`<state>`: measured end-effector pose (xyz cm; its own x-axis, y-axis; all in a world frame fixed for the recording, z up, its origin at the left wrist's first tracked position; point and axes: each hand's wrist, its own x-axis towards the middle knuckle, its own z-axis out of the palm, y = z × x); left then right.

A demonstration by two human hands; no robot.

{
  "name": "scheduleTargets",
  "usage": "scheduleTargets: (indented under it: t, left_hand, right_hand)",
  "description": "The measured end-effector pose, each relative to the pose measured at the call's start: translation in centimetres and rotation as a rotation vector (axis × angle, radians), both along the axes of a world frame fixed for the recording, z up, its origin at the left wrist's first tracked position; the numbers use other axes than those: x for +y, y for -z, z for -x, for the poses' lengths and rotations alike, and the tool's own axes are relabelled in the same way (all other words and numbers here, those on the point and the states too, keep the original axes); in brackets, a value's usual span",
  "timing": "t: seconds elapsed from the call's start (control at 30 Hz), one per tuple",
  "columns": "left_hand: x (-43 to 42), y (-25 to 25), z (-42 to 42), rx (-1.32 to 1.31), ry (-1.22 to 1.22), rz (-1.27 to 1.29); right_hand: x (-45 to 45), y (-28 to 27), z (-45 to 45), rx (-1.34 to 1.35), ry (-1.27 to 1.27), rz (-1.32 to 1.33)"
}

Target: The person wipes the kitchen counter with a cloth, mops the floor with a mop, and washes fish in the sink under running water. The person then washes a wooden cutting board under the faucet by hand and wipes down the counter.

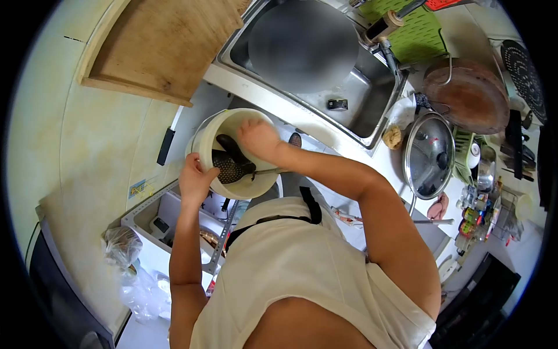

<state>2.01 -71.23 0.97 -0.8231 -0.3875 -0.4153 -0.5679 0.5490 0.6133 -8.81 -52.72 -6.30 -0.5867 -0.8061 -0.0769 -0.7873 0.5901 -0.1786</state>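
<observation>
A cream-white bucket [264,185] is in front of my body, tilted so that its inside faces me. My left hand [195,179] grips its rim at the left, with the thumb over the edge. Inside lie a black slotted ladle [225,167] and another dark utensil [233,151], whose kind I cannot make out. A grey handle runs from the ladle towards the right. My right hand [260,139] is at the bucket's upper right inner wall. Motion smears its fingers, so whether they hold anything is unclear.
Beyond the bucket is a steel sink [372,93] with a small dark can [337,104] in it. A wooden panel [157,46] and a knife [167,145] are at the left. A glass-lidded pan [429,163] and a round chopping board [468,96] stand on the right. A drawer unit [145,218] is lower left.
</observation>
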Motion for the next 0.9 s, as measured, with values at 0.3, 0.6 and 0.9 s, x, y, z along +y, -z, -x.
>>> scheduleTargets:
  t: [0.3,0.6,0.9]
  left_hand:
    - [-0.1,-0.4,-0.1,0.085,-0.010,-0.097]
    - [0.4,-0.4,0.4,0.105,-0.060,-0.233]
    - [0.4,0.7,0.5,0.112,0.008,-0.143]
  right_hand:
    - [-2.5,6.5,-4.6,-0.575,0.004,-0.378]
    - [-0.5,6.1,-1.0,-0.652,-0.015,-0.395]
    - [3.0,2.3,2.0,-1.548,0.350,0.076]
